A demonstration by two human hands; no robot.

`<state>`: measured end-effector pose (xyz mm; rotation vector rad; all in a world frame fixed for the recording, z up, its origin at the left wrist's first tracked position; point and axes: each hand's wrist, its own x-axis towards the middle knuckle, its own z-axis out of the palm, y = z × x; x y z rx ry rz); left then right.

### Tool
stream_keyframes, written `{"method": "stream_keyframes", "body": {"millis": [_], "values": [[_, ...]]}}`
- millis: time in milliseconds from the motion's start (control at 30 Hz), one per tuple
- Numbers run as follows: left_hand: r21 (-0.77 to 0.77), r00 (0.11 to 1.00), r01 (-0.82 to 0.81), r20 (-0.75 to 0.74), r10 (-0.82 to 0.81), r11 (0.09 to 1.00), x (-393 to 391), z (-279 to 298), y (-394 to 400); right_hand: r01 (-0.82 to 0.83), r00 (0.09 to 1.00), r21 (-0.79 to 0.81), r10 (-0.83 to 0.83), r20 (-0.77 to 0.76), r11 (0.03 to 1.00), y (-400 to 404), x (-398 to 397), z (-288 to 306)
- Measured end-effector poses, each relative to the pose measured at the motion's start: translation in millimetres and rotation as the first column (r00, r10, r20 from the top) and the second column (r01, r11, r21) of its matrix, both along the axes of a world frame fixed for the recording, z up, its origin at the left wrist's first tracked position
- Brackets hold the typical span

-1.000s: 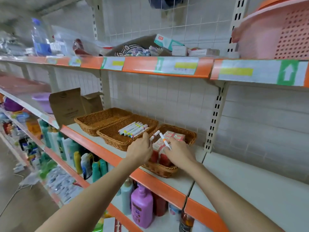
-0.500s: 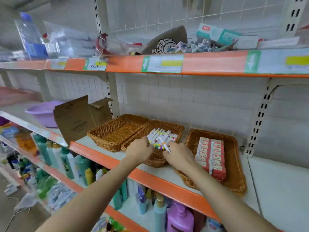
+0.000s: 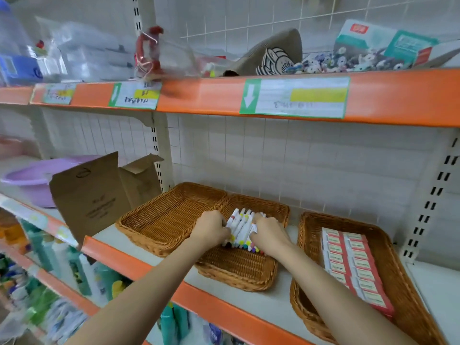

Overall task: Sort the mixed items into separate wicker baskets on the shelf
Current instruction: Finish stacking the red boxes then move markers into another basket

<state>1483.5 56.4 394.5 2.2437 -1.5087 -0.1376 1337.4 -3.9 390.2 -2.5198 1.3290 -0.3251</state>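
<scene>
Three wicker baskets stand in a row on the white shelf. The left basket (image 3: 159, 220) holds nothing I can see. In the middle basket (image 3: 239, 270) lies a bunch of white markers (image 3: 240, 226) with coloured caps. My left hand (image 3: 210, 230) grips the bunch from the left, and my right hand (image 3: 267, 232) grips it from the right, fingers curled round the markers. The right basket (image 3: 403, 267) holds two neat rows of red and white boxes (image 3: 353, 267).
A torn cardboard box (image 3: 99, 195) leans left of the baskets, with a purple basin (image 3: 32, 180) behind it. The upper shelf (image 3: 224, 95) with an orange edge and price labels overhangs. Bottles (image 3: 82, 277) fill the shelf below.
Both hands left the right basket carrying single markers and now close round the marker bunch in the middle basket. My view has swung nearer and lower.
</scene>
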Motion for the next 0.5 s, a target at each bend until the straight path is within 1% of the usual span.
{"method": "stream_keyframes", "body": {"millis": [133, 267, 400, 500], "values": [[0.045, 0.999, 0.016, 0.04, -0.018, 0.999, 9.2, -4.9, -20.1, 0.011, 1.0, 0.04, -0.011, -0.012, 0.999, -16.2, 10.0, -5.9], [0.074, 0.994, 0.078, 0.071, -0.084, 0.994, 14.0, -9.5, -38.7, 0.056, 0.998, 0.091, -0.053, -0.033, 0.994, -29.8, 21.0, -9.5], [0.121, 0.968, 0.147, 0.185, -0.168, 0.982, 15.8, -10.7, -54.4, 0.053, 0.996, 0.107, -0.044, -0.083, 0.993, -38.4, 30.8, -9.4], [0.154, 0.927, 0.2, 0.29, -0.238, 0.968, 17.9, -15.4, -61.5, 0.06, 0.986, 0.116, -0.041, -0.161, 0.991, -37.1, 34.6, -9.2]]}}
